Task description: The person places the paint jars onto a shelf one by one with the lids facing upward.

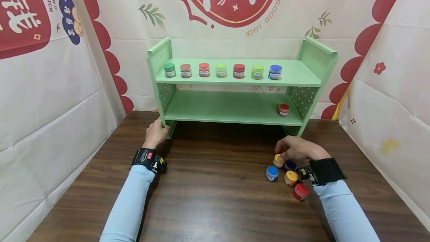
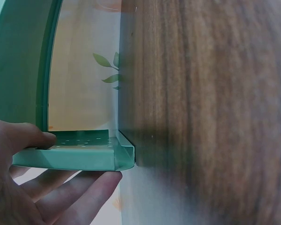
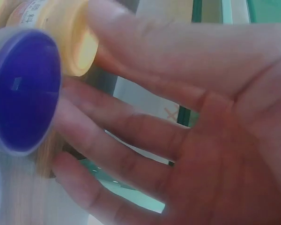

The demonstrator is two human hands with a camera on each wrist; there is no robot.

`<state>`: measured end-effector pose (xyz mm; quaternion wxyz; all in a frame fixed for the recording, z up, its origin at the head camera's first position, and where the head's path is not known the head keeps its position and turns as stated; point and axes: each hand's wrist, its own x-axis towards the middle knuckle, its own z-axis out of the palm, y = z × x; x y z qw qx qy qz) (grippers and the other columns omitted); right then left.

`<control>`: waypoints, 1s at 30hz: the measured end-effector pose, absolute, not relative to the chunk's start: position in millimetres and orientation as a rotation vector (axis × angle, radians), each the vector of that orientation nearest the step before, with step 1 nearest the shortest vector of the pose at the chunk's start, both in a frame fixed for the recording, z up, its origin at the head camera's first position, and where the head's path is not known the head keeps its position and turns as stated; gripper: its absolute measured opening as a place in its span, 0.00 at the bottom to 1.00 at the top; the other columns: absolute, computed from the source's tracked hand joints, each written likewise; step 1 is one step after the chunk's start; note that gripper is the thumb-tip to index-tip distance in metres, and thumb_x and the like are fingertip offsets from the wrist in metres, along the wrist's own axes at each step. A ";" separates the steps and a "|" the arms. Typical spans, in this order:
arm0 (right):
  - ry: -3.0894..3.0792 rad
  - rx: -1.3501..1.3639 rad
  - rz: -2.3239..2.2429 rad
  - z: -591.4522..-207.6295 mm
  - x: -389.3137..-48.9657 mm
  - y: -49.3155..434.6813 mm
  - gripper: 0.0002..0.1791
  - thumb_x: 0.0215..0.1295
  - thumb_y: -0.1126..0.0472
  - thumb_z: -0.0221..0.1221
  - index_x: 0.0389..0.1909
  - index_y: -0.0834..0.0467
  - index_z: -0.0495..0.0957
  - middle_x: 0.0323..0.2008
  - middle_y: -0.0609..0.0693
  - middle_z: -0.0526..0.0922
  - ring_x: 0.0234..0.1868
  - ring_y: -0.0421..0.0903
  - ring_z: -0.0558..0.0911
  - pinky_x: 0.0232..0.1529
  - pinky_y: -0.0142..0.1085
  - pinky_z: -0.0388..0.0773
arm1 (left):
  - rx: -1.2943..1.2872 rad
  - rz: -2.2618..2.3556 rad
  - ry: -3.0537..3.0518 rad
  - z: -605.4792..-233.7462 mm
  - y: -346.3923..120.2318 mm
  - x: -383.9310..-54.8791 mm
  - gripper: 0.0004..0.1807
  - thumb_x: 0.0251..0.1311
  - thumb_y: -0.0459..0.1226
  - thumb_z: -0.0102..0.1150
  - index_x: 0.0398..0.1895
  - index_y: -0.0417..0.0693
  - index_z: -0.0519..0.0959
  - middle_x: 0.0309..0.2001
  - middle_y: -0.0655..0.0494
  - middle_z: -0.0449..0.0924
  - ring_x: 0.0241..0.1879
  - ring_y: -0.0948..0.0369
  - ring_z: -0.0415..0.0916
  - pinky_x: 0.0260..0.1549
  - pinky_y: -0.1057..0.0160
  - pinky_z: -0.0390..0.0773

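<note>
My left hand (image 1: 156, 133) grips the lower left leg of a light green two-tier shelf (image 1: 231, 106). In the left wrist view the thumb lies on the inner side of the green side panel (image 2: 79, 158), the other fingers on its outer side. On the table at right, my right hand (image 1: 299, 148) pinches a small yellow paint jar (image 1: 277, 161) between thumb and forefinger. Close by its other fingers stands a dark purple jar (image 3: 25, 91). A blue jar (image 1: 271, 173), an orange-yellow jar (image 1: 290, 178) and a red jar (image 1: 300, 192) are grouped beside them.
Several paint jars stand in a row on the upper shelf board (image 1: 302, 75), from a green jar (image 1: 169, 70) to a blue-lidded jar (image 1: 274, 72). One red jar (image 1: 283, 110) sits at the lower board's right end. Printed cloth (image 1: 235, 49) hangs behind the brown table (image 1: 215, 182).
</note>
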<state>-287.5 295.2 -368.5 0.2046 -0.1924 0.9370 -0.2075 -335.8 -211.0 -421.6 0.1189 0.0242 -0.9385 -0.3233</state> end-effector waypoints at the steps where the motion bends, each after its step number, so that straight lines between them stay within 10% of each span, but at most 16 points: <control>1: 2.618 -0.538 -0.582 -368.6 -287.6 295.1 0.11 0.67 0.60 0.67 0.47 0.59 0.82 0.41 0.51 0.84 0.40 0.47 0.78 0.43 0.42 0.76 | 0.069 -0.946 -2.742 -421.7 -211.2 -335.9 0.09 0.71 0.42 0.51 0.42 0.47 0.69 0.34 0.45 0.72 0.41 0.44 0.73 0.42 0.42 0.72; 30: 2.687 -0.478 -0.545 -377.2 -289.4 290.1 0.23 0.60 0.60 0.73 0.53 0.62 0.76 0.39 0.54 0.80 0.38 0.48 0.77 0.40 0.40 0.75 | 0.080 -0.929 -2.752 -423.1 -212.0 -337.2 0.09 0.72 0.43 0.51 0.39 0.47 0.67 0.32 0.47 0.70 0.38 0.45 0.73 0.39 0.45 0.72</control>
